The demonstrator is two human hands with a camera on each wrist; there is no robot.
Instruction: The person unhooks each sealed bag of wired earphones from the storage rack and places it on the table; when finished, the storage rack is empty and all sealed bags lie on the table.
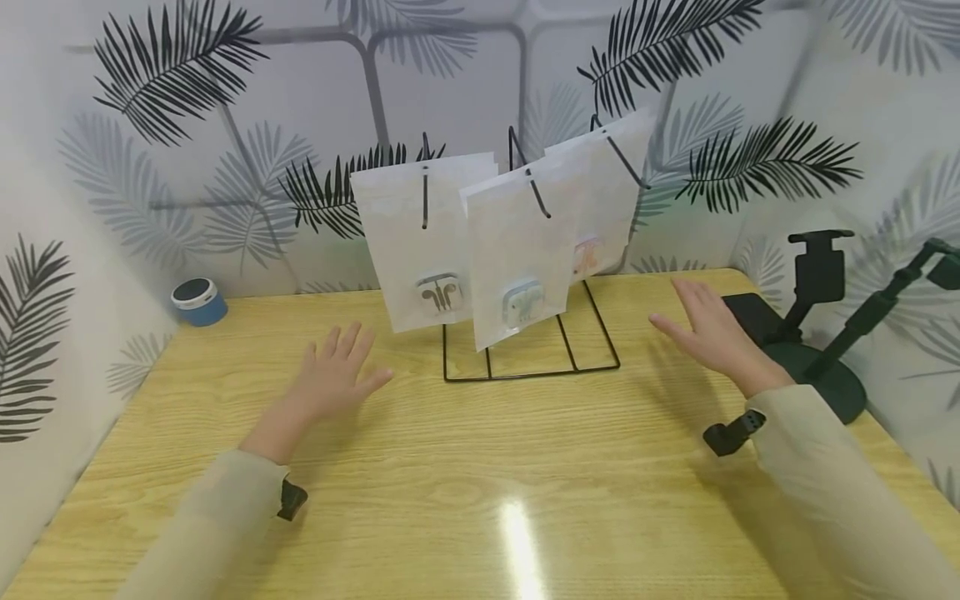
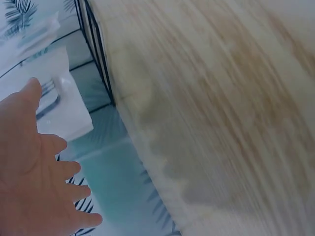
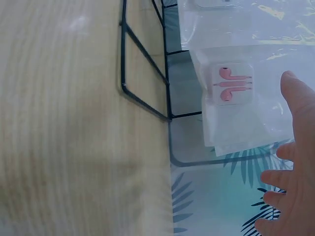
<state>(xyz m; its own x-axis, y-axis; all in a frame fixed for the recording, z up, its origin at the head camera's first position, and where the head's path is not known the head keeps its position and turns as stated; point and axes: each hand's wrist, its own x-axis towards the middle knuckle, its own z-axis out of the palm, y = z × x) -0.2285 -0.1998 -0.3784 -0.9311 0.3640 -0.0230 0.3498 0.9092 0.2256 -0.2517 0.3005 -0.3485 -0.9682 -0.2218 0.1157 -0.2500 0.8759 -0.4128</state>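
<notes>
My left hand (image 1: 330,375) is held over the table, left of a black wire display rack (image 1: 525,377), its fingers straight and spread. On the rack's other side my right hand (image 1: 712,329) reaches forward, fingers straight and thumb apart. Neither hand holds anything. White packets hang from the rack's hooks: the left packet (image 1: 412,250) shows dark earphones in a small case, the middle packet (image 1: 517,242) pale blue ones. Pink earphones (image 3: 234,84) show on the right packet (image 3: 241,128), near my right hand in the right wrist view.
A small blue round speaker (image 1: 201,303) stands at the table's back left corner. A black phone stand (image 1: 817,350) with a round base is at the right, just beyond my right hand. Leaf-patterned wall covering (image 1: 247,125) rises behind the wooden table (image 1: 420,483).
</notes>
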